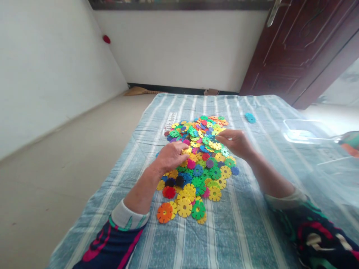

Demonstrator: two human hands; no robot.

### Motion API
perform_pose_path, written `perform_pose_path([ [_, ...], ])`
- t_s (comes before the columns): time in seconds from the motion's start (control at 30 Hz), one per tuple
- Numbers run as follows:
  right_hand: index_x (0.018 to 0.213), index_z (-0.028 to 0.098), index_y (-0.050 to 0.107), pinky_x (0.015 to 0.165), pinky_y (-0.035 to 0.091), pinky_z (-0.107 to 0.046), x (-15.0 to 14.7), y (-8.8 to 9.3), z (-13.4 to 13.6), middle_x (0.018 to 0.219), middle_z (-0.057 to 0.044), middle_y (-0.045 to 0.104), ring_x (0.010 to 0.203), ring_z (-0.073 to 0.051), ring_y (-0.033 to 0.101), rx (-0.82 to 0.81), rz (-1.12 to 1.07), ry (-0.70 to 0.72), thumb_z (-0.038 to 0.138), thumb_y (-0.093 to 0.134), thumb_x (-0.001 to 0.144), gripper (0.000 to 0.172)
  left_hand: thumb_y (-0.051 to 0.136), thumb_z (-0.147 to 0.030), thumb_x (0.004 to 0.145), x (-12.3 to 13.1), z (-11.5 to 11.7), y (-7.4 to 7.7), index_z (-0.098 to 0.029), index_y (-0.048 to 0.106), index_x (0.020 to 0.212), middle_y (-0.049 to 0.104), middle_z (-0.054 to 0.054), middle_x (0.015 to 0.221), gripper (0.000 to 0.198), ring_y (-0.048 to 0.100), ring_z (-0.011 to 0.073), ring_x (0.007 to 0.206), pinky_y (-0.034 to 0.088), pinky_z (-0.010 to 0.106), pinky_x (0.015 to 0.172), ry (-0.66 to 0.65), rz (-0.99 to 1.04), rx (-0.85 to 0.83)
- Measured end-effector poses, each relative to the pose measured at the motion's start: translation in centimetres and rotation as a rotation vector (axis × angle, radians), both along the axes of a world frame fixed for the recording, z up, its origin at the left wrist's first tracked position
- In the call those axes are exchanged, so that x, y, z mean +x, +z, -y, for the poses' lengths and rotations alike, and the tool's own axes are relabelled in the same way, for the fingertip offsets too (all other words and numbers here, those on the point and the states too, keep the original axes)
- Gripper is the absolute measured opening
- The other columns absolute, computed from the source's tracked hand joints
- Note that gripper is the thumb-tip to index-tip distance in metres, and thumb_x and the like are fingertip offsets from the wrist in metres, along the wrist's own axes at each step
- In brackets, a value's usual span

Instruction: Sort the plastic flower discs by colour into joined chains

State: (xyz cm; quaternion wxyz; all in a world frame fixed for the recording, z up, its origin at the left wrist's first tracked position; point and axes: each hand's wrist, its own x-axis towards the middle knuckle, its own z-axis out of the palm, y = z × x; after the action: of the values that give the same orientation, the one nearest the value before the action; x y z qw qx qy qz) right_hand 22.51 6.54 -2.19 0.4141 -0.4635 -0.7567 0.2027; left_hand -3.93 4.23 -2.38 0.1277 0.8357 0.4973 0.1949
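Observation:
A heap of notched plastic interlocking discs (198,170) in yellow, green, blue, red, orange, pink and purple spreads over the striped cloth in front of me. My left hand (171,156) is at the heap's left side, thumb and forefinger closed around a yellow interlocking disc (186,150). On the far right side of the heap, my right hand (235,142) is pinched, fingertips low over the green and yellow discs; what lies between them is too small to make out. An orange disc (164,213) and a green disc (198,210) lie at the near edge.
Several blue discs (250,118) lie together, apart from the heap, at the far right. A clear plastic box (305,136) stands on the right, with a blurred clear lid or tray (339,175) nearer me. The blue striped cloth (123,209) drops off at the left edge.

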Motion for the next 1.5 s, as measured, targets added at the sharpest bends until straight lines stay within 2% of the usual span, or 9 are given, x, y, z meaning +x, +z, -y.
perform_pose_path([
  [0.13,0.066,0.017,0.069,0.060,0.042,-0.025,1.9,-0.4,-1.5,0.065,-0.001,0.066,0.062,-0.013,0.057,-0.017,-0.103,-0.114,0.040,0.064,0.079,0.027,0.063,-0.026,0.075,0.4,0.2,0.1,-0.016,0.070,0.101,0.071,0.009,0.102,0.028,0.062,0.0250,0.096,0.048,0.035,0.086,-0.025,-0.150,-0.028],
  [0.23,0.067,0.016,0.069,0.056,0.042,-0.025,3.7,-0.9,-2.6,0.055,0.000,0.063,0.052,-0.011,0.054,-0.067,-0.228,-0.199,0.043,0.066,0.076,0.028,0.061,-0.026,0.078,1.1,0.7,0.4,-0.016,0.067,0.105,0.069,0.010,0.108,0.030,0.060,0.0261,0.101,0.048,0.036,0.088,-0.042,-0.209,-0.016],
  [0.4,0.063,0.015,0.067,0.049,0.044,-0.024,6.9,-2.2,-4.0,0.046,0.001,0.059,0.042,-0.010,0.052,-0.164,-0.469,-0.379,0.048,0.070,0.069,0.033,0.055,-0.025,0.085,2.2,1.4,1.1,-0.017,0.068,0.092,0.070,0.008,0.094,0.016,0.061,0.0226,0.090,0.047,0.033,0.082,-0.012,-0.284,0.015],
  [0.5,0.061,0.015,0.065,0.047,0.046,-0.022,8.4,-2.9,-4.6,0.047,0.000,0.060,0.042,-0.010,0.054,-0.216,-0.587,-0.464,0.047,0.070,0.068,0.033,0.050,-0.023,0.088,2.7,1.5,1.3,-0.018,0.066,0.078,0.070,0.006,0.081,0.020,0.061,0.0199,0.078,0.045,0.030,0.073,0.008,-0.304,0.011],
  [0.57,0.061,0.015,0.064,0.045,0.045,-0.021,9.2,-3.2,-5.1,0.047,0.000,0.061,0.042,-0.010,0.055,-0.246,-0.621,-0.514,0.042,0.067,0.070,0.029,0.049,-0.023,0.088,2.8,1.4,1.0,-0.018,0.066,0.076,0.070,0.005,0.079,0.021,0.062,0.0193,0.076,0.045,0.030,0.070,0.009,-0.277,0.023],
  [0.8,0.064,0.014,0.062,0.036,0.037,-0.016,12.2,-3.8,-7.4,0.044,0.003,0.056,0.037,-0.008,0.052,-0.315,-0.502,-0.725,0.021,0.055,0.079,0.018,0.050,-0.026,0.089,2.3,0.1,-1.5,-0.016,0.067,0.090,0.072,0.007,0.088,0.019,0.064,0.0225,0.084,0.050,0.033,0.076,-0.020,-0.106,0.417],
  [0.97,0.070,0.013,0.062,0.030,0.029,-0.015,13.5,-4.3,-9.7,0.038,0.005,0.051,0.031,-0.008,0.048,-0.338,-0.471,-0.776,0.018,0.055,0.082,0.014,0.048,-0.025,0.092,2.1,-0.3,-2.2,-0.016,0.064,0.086,0.071,0.006,0.082,0.019,0.065,0.0205,0.079,0.052,0.032,0.075,-0.064,-0.035,0.602],
  [1.27,0.080,0.012,0.068,0.030,0.028,-0.016,15.4,-4.7,-14.4,0.034,0.007,0.046,0.028,-0.008,0.043,-0.410,-0.363,-0.771,0.019,0.061,0.082,0.010,0.049,-0.024,0.092,1.6,-0.7,-2.6,-0.017,0.062,0.087,0.071,0.006,0.083,0.015,0.066,0.0199,0.078,0.052,0.031,0.074,-0.028,-0.013,0.661],
  [1.5,0.090,0.013,0.071,0.034,0.033,-0.017,15.7,-4.7,-15.1,0.039,0.005,0.050,0.032,-0.010,0.048,-0.442,-0.270,-0.834,0.020,0.063,0.081,0.014,0.050,-0.022,0.092,1.3,-0.6,-2.5,-0.016,0.063,0.088,0.071,0.007,0.084,0.014,0.065,0.0208,0.080,0.053,0.032,0.076,0.002,-0.034,0.674],
])
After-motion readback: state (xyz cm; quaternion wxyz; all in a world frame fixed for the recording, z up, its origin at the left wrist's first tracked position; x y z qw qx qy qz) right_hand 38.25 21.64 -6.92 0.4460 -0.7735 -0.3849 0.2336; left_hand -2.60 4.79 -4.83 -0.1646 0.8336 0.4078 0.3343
